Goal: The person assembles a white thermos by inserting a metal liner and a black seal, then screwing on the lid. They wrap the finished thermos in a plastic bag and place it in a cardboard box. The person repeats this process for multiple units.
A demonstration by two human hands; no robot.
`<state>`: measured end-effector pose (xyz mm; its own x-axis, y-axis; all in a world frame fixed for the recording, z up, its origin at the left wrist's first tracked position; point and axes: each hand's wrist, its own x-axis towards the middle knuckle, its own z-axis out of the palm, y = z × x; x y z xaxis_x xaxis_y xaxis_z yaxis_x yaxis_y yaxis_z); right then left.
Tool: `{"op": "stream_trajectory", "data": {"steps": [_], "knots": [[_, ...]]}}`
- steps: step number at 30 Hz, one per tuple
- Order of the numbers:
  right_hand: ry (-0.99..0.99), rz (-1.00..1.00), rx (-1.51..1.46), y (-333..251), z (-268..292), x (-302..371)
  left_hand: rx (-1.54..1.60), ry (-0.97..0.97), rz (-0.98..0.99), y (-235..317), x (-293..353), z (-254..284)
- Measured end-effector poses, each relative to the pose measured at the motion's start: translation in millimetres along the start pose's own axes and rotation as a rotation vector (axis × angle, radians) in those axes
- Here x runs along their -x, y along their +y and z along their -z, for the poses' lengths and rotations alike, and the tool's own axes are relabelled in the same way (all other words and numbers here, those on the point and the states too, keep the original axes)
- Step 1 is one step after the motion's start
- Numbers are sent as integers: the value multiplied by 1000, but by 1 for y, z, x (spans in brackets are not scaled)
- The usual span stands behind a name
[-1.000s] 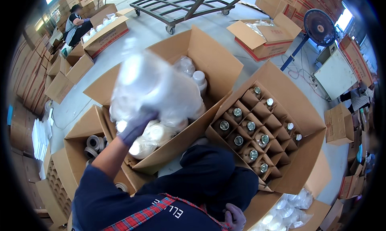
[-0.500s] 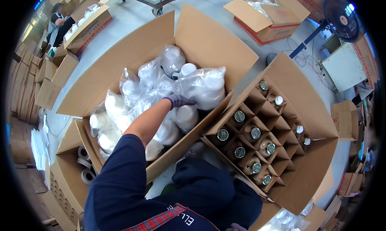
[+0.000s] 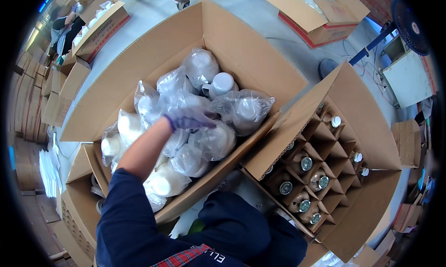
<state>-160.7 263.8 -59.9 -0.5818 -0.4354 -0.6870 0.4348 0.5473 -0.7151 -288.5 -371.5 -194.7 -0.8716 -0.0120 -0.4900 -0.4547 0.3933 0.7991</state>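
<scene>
My left hand [image 3: 193, 118], in a purple glove, hangs over a heap of white bottles in clear plastic bags. Its fingers stretch to the right, apart, with nothing in them. Just under the fingertips lies a bagged bottle [image 3: 218, 140]; I cannot tell whether they touch it. Beside it to the right is another bagged bottle [image 3: 246, 110]. Beyond the hand, an unbagged white bottle [image 3: 223, 84] shows its rounded end. The heap fills a large open cardboard box [image 3: 241, 48]. My right hand is out of sight.
At right stands a divided cardboard box [image 3: 371, 220] with glass bottles [image 3: 306, 163] in some cells. Its raised flap [image 3: 297, 127] leans toward the big box. Farther off are a fan [image 3: 411, 27], another open carton [image 3: 316, 20] and a person [image 3: 65, 30] at far left.
My left hand has drawn back to the left, off the bagged bottle at right, which now lies lower. My right hand, at the lower edge before, has left the picture. The view has shifted slightly.
</scene>
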Motion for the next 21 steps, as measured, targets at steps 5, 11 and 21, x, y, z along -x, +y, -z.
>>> {"op": "stream_trajectory", "data": {"steps": [5, 11, 21], "knots": [[31, -287, -182, 3, 8, 3, -377, 261, 194, 4, -61, 68], [106, -333, -312, -35, -13, 8, -744, 359, 275, -100, -157, 51], [56, -235, -364, -39, -12, 10, 126, 502, -76, 68, 85, 44]]}}
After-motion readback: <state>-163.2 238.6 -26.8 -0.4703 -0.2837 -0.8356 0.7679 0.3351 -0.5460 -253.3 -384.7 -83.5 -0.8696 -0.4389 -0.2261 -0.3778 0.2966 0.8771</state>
